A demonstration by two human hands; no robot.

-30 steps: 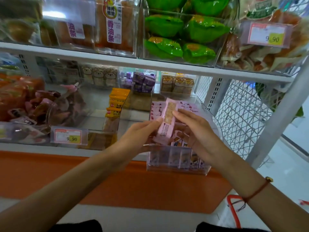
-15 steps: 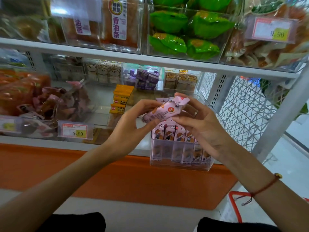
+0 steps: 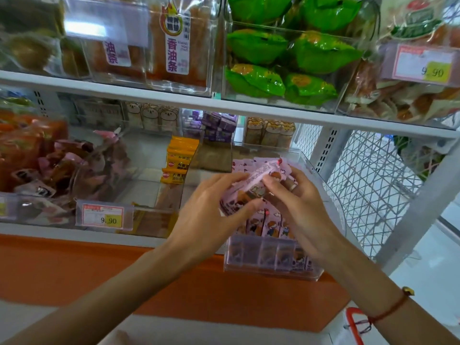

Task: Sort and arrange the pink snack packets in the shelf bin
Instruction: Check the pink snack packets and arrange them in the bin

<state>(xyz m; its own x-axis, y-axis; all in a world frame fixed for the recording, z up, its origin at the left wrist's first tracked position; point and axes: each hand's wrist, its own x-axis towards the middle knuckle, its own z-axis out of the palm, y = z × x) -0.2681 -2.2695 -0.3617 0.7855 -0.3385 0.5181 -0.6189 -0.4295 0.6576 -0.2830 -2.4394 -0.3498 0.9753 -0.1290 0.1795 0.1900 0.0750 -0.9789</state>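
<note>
Both hands have come lower since 0.5 s ago. Left hand and right hand pinch one pink packet, tilted, above the clear bin; upright packets stand below the hands.

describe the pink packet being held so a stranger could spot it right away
On the lower shelf, find the clear bin at the right end, beside the wire mesh. Above it, the left hand and right hand pinch one pink packet. Unlike the upright packets below, it lies tilted.
</note>
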